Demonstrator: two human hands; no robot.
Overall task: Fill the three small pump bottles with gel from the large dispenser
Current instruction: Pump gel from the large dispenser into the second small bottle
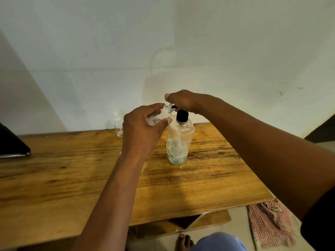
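A small bottle (159, 115) is held by the left hand (143, 127) just above the middle of the frame, with fingers and thumb curled round it. It is tipped on its side, so its long way runs up and to the right, and its open mouth is pointed at the black spout of the large dispenser (180, 140). The spout is just beside the mouth. The pump top is pressed by the right hand (183, 100); whether its fingers are curled cannot be told. Another small bottle (118, 125) is stood at the back of the wooden table (72, 178), left of the hands.
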